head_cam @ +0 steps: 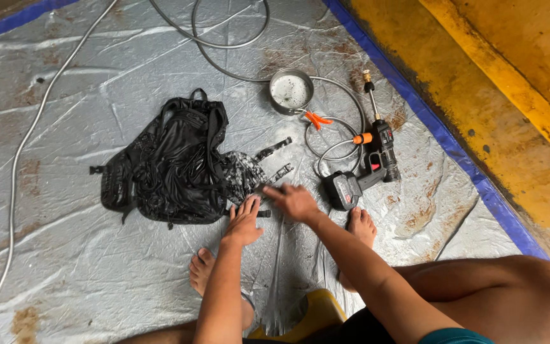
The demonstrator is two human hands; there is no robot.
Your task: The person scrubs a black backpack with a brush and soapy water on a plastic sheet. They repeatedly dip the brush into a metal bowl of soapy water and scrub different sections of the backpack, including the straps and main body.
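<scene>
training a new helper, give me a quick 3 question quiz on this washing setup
1. True or false: the black backpack lies flat on the silver tarp.
2. What sits right of the right hand? A) spray gun B) bucket C) broom
3. Fill in: the metal bowl holds soapy ____.

Key:
1. True.
2. A, the black spray gun with a grey hose.
3. Water. The left hand rests flat on a strap at the backpack's edge.
</scene>
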